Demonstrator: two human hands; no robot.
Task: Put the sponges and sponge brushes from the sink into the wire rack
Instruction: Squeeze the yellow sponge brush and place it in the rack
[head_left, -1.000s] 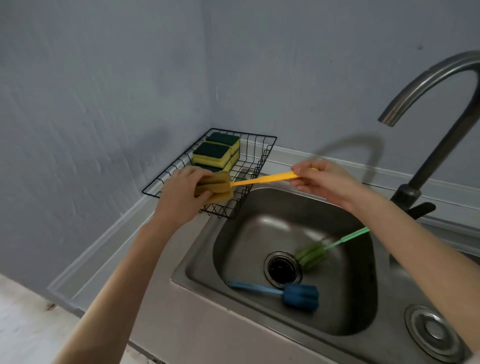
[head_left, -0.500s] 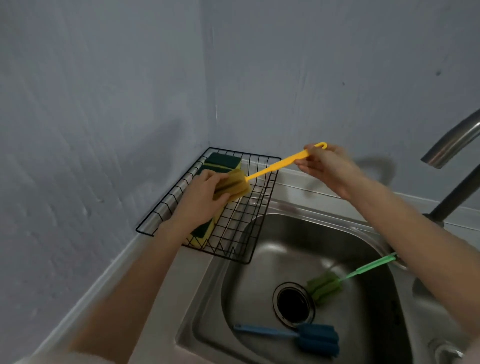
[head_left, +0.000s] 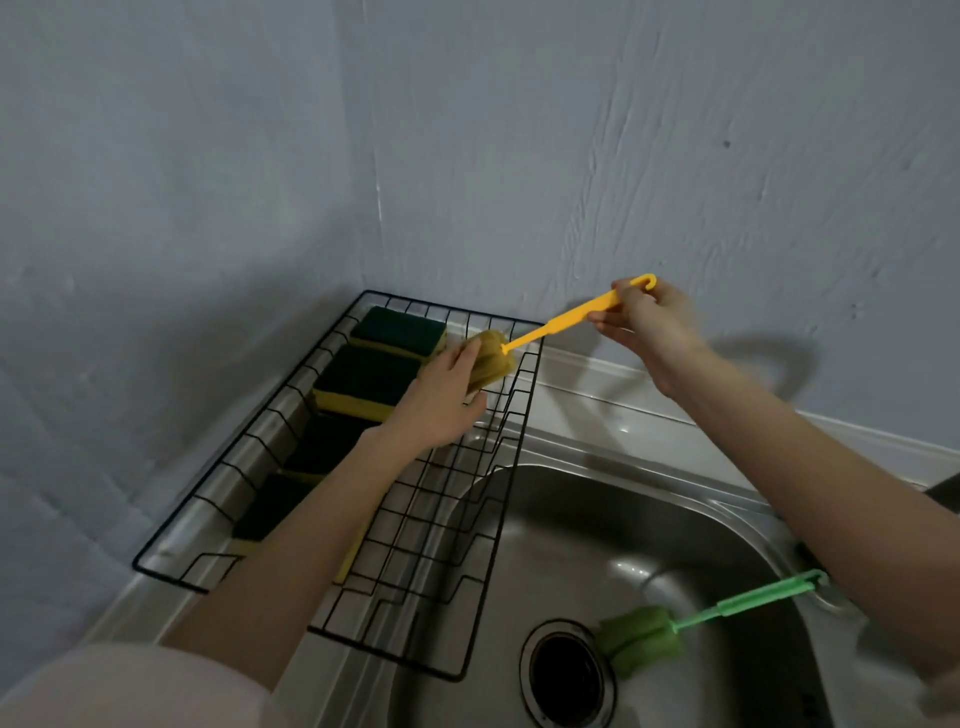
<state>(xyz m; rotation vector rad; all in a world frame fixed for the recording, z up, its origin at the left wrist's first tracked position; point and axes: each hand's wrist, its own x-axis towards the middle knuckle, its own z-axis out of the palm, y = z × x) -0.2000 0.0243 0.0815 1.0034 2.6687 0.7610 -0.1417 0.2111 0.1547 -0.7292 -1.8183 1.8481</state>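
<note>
Both forearms bare, no watch/rings; pale pinkish sleeve (head_left: 130, 686) on left upper arm (short, loose-looking).

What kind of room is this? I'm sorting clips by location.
Most likely a kitchen corner: a stainless steel sink with a drain, a black wire rack holding scouring sponges, and sponge brushes, one yellow and one green.

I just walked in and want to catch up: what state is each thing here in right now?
Yellow sponge brush: held at both ends, over the rack's far end.
Left hand: gripping its sponge head.
Right hand: pinching its handle.
Wire rack: sponges along its left side.
Sponges: lying in the rack.
Green sponge brush: lying in the sink, by the drain.
Sink: no water visible.
</note>
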